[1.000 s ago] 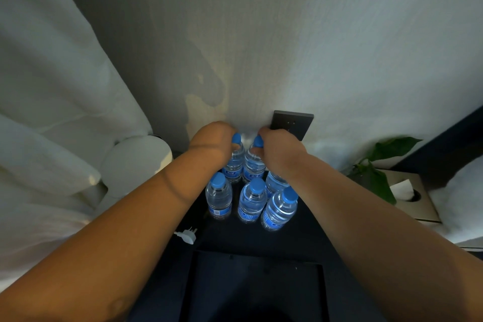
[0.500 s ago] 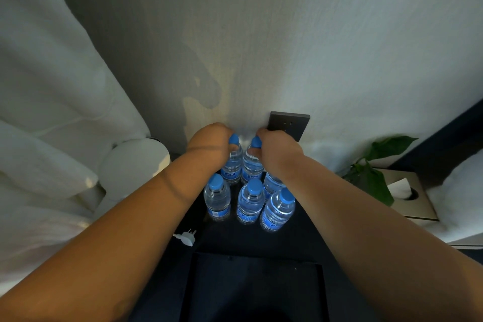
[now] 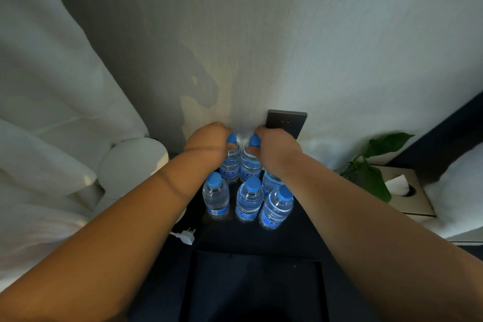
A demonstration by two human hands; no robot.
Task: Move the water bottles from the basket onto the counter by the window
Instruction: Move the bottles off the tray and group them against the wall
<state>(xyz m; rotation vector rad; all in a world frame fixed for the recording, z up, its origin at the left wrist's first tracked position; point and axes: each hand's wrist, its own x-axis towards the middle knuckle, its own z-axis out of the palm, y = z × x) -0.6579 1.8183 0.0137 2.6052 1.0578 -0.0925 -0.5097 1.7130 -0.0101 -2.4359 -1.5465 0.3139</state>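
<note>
**A:** How is the left hand (image 3: 209, 144) set?

**B:** Its fingers are curled round the neck of 1 water bottle (image 3: 230, 167), just under the blue cap. That bottle stands upright at the back of the group.

**A:** And the right hand (image 3: 277, 150)?

**B:** It has the same hold on the neighbouring bottle (image 3: 250, 165), with the thumb below the cap. The 2 held bottles are side by side, touching or nearly so. The front row hides their bases, so I cannot tell whether they rest on the surface.

**A:** Where are the other bottles?

**B:** 3 stand upright in front: the front-left bottle (image 3: 216, 197), the front-middle bottle (image 3: 248, 200) and the front-right bottle (image 3: 276, 208). They are close together on the dark counter (image 3: 235, 236). A 6th bottle (image 3: 269, 182) is partly hidden under the right wrist.

**A:** What lies beyond them?

**B:** The pale wall (image 3: 261, 34) rises directly behind the group. A dark socket plate (image 3: 286, 123) sits on it just behind the right hand.

**A:** And nearer the camera?

**B:** A white plug (image 3: 187, 236) lies on the counter, left of the front row. Below it is a dark rectangular container (image 3: 256, 261), too dim to see inside.

**A:** The sides?

**B:** On the right are a green plant (image 3: 371, 165) and a tissue box (image 3: 415, 204). On the left are a white rounded object (image 3: 133, 165) and a white curtain (image 3: 52, 86).
</note>
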